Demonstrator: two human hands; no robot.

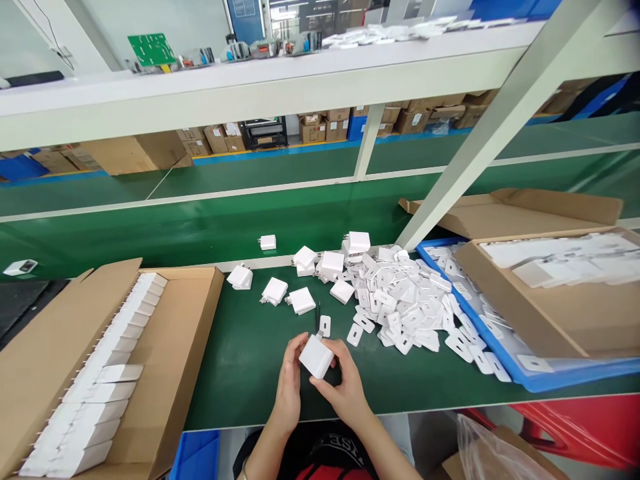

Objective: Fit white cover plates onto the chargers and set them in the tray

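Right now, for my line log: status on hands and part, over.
Left hand and right hand both gripping white charger. Held over green mat. Pile of white parts beyond, apart from hands.

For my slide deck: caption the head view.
Left hand and right hand hold a white square plastic charger over a green mat.

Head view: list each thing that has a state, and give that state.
left hand, shut on white charger
right hand, shut on white charger
white charger, held in both hands
left cardboard box, open, partly filled
white plates, heaped loose on green mat
blue tray, partly under right cardboard box
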